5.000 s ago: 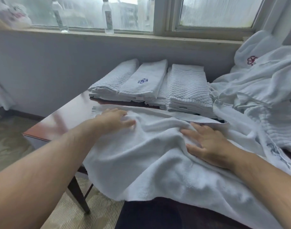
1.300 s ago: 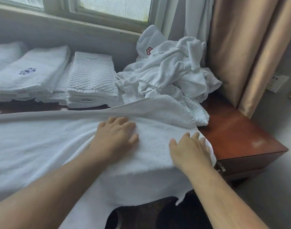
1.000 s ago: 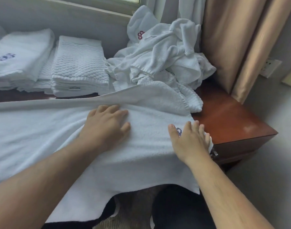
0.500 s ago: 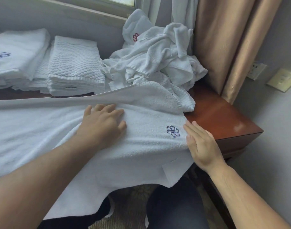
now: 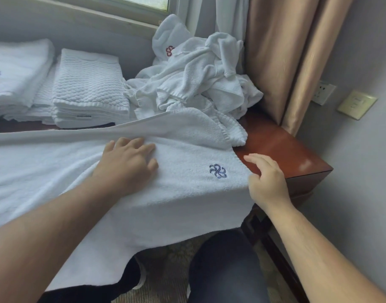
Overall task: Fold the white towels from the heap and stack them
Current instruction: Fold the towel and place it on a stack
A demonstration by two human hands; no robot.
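Your left hand [image 5: 126,165] presses flat on the spread towel [image 5: 187,197]. Your right hand [image 5: 266,182] is loose at its right edge. Its near side hangs off the table [image 5: 281,149], so letting go could make it slide.

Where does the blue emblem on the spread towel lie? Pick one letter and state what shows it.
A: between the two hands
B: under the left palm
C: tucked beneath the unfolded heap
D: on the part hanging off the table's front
A: the blue emblem lies uncovered on the spread towel, with the left hand resting on the towel at one side and the right hand at the towel's edge on the other.
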